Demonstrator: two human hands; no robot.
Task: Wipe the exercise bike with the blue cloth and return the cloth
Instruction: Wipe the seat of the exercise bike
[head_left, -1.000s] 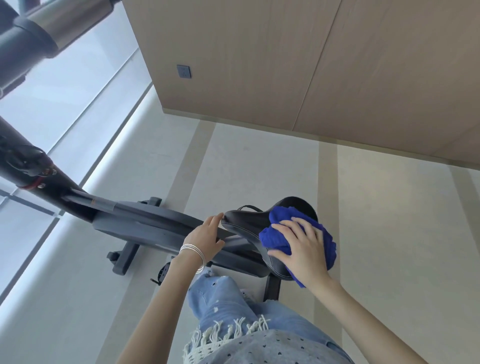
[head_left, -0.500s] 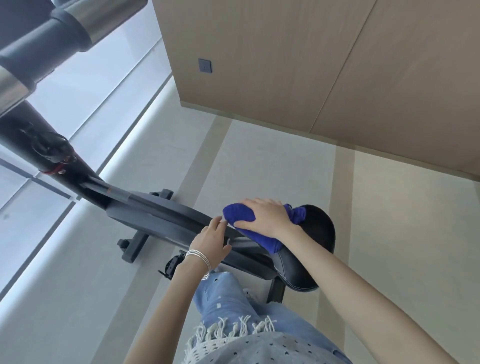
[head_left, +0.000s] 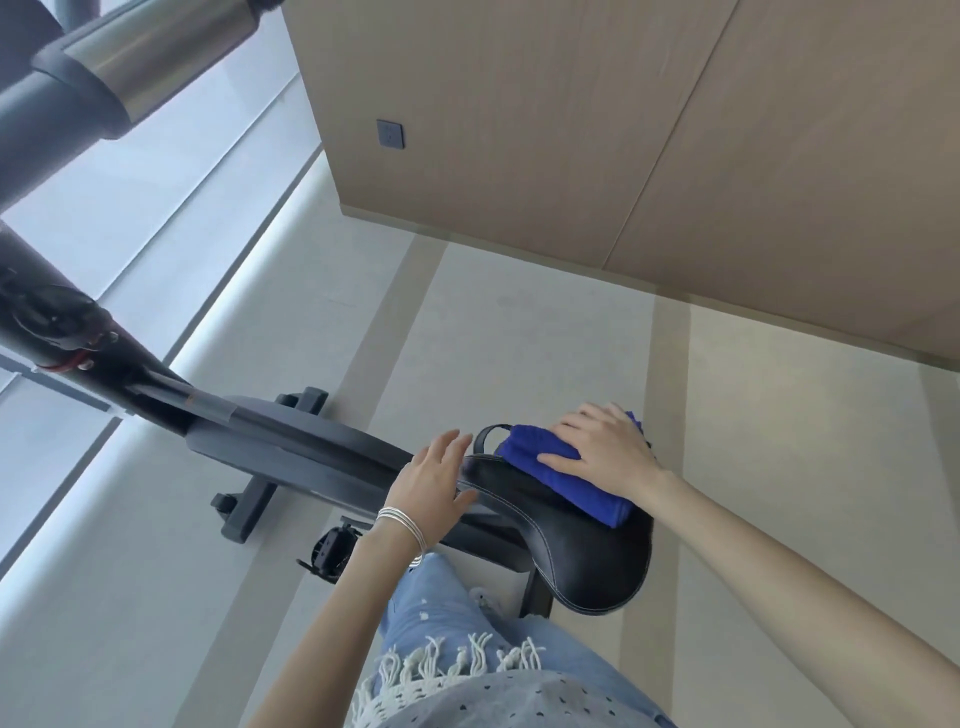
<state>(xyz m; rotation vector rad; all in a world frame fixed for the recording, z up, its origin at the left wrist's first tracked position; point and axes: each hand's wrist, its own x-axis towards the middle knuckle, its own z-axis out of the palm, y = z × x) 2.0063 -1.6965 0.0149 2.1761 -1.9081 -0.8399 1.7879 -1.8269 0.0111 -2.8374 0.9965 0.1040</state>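
The exercise bike's black saddle (head_left: 582, 551) lies low in the middle of the head view, its dark grey frame (head_left: 291, 441) running up to the left. A folded blue cloth (head_left: 566, 478) lies on the saddle's far side. My right hand (head_left: 605, 449) presses flat on the cloth with straight fingers. My left hand (head_left: 434, 480), with silver bangles on the wrist, rests open against the saddle's nose and the frame beside it.
The bike's handlebar post (head_left: 104, 88) and stem (head_left: 57, 322) cross the upper left. A pedal (head_left: 332, 551) and base foot (head_left: 249, 506) sit on the pale floor. A wooden wall (head_left: 623, 156) with a socket (head_left: 390, 134) stands behind; a window runs along the left.
My right hand slid the cloth along the saddle to its nose, then back towards the far wide part. My left hand stayed at the nose, its fingers now straighter.
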